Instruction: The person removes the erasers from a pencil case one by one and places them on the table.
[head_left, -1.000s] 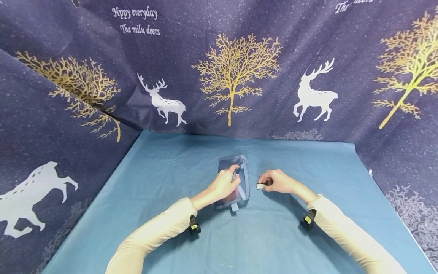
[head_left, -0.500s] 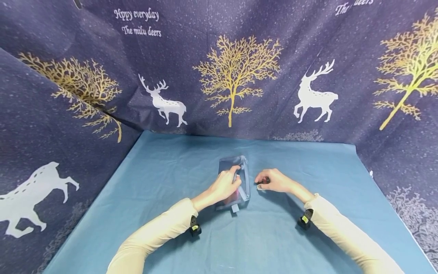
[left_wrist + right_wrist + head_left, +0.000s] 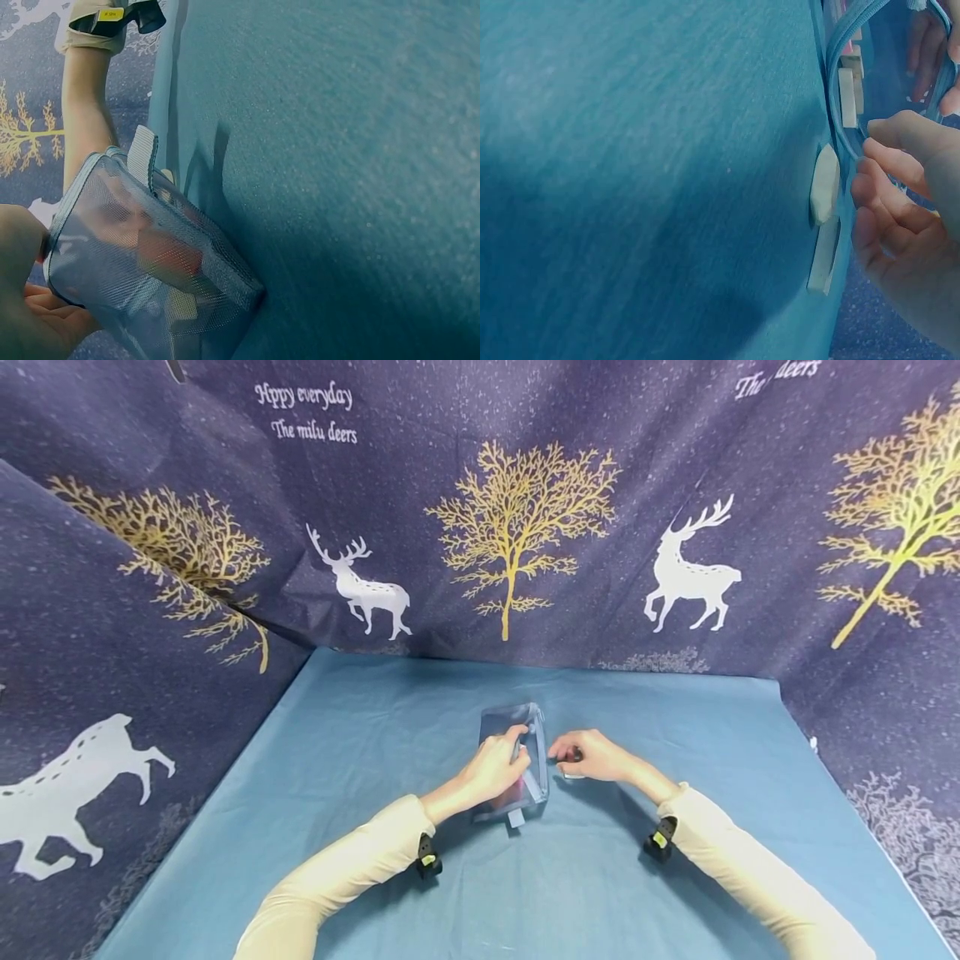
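A see-through blue mesh zip pouch (image 3: 495, 718) stands on the cloth with its zipped mouth spread toward the right. My left hand (image 3: 491, 767) grips its upper edge between thumb and fingers. Through the mesh a reddish item (image 3: 169, 259) and pale blocks (image 3: 847, 97) show inside. My right hand (image 3: 592, 756) is right at the pouch's mouth, fingers loosely curled, and no object shows between thumb and fingers (image 3: 885, 199). Beside those fingertips, two white eraser-like pieces lie on the cloth, a pointed one (image 3: 826, 186) and a slim rectangular one (image 3: 823, 259).
A blue cloth (image 3: 375, 760) covers the table. Dark hangings (image 3: 450, 410) printed with deer and trees rise behind it and at both sides. A pale fabric tab (image 3: 516, 818) sticks out from the pouch's near end. Each wrist wears a small black camera (image 3: 428, 860).
My right hand has shifted left, closer to the pouch's mouth, while the white piece under its thumb stays about where it was. My left hand keeps its hold on the pouch.
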Available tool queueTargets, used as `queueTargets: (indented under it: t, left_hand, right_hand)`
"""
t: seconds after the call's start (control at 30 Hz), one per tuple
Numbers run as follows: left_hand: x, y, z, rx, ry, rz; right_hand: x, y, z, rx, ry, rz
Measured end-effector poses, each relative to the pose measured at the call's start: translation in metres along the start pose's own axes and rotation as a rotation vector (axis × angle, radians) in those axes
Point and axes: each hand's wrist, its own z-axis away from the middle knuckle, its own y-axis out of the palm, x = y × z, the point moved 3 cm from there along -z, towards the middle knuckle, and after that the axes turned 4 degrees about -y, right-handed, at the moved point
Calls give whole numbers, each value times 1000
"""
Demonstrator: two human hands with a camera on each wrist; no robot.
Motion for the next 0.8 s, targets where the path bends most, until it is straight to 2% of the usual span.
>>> queueTargets:
  t: [0.13, 0.4, 0.6, 0.8]
  left_hand:
    - [0, 1, 0, -7, 9, -5]
    - [0, 1, 0, -3, -5, 7]
    - [-2, 0, 1, -18, -7, -5]
    - [-3, -1, 2, -2, -28, 22]
  right_hand:
    - [3, 1, -2, 3, -5, -23]
    - [2, 7, -7, 35, 39, -58]
    - [4, 11, -13, 23, 10, -61]
    - [5, 14, -18, 4, -34, -50]
